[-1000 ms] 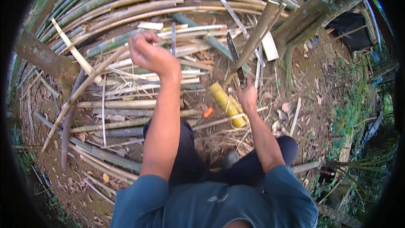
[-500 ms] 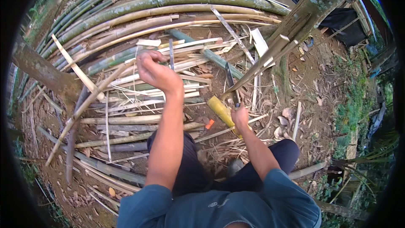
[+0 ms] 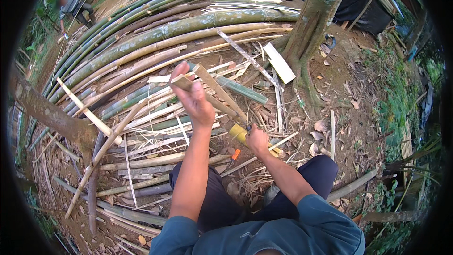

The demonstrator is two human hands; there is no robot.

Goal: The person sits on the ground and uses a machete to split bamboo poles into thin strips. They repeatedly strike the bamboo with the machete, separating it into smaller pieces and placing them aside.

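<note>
- left hand point(image 3: 196, 101) is closed round the top of a bamboo strip point(image 3: 222, 95), holding it up in front
- right hand point(image 3: 257, 139) grips a knife handle at the yellow block point(image 3: 238, 133)
- looks like mid-splitting; next cut needs steady blade alignment
- bamboo poles point(image 3: 188, 26) piled beyond
</note>
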